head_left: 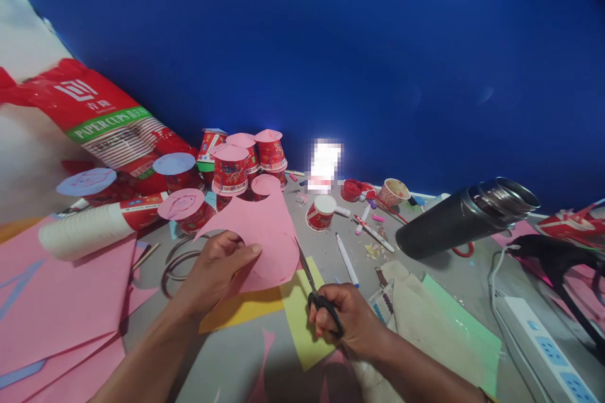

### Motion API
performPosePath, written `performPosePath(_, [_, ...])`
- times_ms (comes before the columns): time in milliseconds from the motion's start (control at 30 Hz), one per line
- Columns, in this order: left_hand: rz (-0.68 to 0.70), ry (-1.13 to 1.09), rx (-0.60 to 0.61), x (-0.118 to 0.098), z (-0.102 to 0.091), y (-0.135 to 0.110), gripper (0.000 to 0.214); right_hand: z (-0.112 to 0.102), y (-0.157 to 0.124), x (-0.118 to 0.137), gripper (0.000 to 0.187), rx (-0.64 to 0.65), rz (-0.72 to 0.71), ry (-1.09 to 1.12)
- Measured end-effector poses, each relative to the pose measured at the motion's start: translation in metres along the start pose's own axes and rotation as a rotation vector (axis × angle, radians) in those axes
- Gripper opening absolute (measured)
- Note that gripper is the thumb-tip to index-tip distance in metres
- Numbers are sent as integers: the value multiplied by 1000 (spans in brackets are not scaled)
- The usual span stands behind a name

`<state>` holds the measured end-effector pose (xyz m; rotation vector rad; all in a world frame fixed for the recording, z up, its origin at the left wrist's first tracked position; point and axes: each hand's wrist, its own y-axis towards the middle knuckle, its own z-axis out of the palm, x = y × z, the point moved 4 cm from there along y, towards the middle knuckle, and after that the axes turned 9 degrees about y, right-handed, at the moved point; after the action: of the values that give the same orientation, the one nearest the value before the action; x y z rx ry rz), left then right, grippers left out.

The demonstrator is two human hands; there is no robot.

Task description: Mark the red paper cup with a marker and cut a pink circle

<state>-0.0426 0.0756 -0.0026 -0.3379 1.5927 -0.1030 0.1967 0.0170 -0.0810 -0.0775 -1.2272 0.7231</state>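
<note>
My left hand [225, 264] pinches a sheet of pink paper [271, 236] at its left side, thumb on top. The sheet's edges are curved where pieces have been cut away. My right hand [347, 315] is closed round the black handles of a pair of scissors [309, 280]. Their blades point up and away, lying against the right edge of the pink paper. Beneath lie a yellow sheet [302, 340] and an orange sheet [236, 315]. Behind the paper stand several upturned red paper cups [230, 171] topped with pink or blue paper discs.
A stack of paper cups [85, 230] and folded pink paper [66, 315] lie left, before a red cup bag [113, 119]. A small cup [321, 213], markers [347, 258] and a dark thermos [458, 220] are ahead and right. A power strip [543, 346] sits far right.
</note>
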Motion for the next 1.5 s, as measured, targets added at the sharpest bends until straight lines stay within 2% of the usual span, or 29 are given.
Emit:
performPosePath(233, [-3,48,27,2,-1,2,55,-1,-1,-1,71,30,-12,-23])
performPosePath(500, [-18,68,135,-7,4,-7,50,-1,-1,0,77,60,10,-14])
performPosePath(767, [-59,11,151,-1,1,-4,49,0,-2,4,74,70,-13,-39])
performPosePath(1000, [-41,-44,172,4,-2,1,47,2,-3,5,65,96,-17,-38])
performPosePath(1300, [-20,-124,227,12,-5,2,35,2,-3,6,68,134,-35,-61])
performPosePath(1500, [-20,-131,271,15,-7,5,37,1,-2,4,69,137,5,-71])
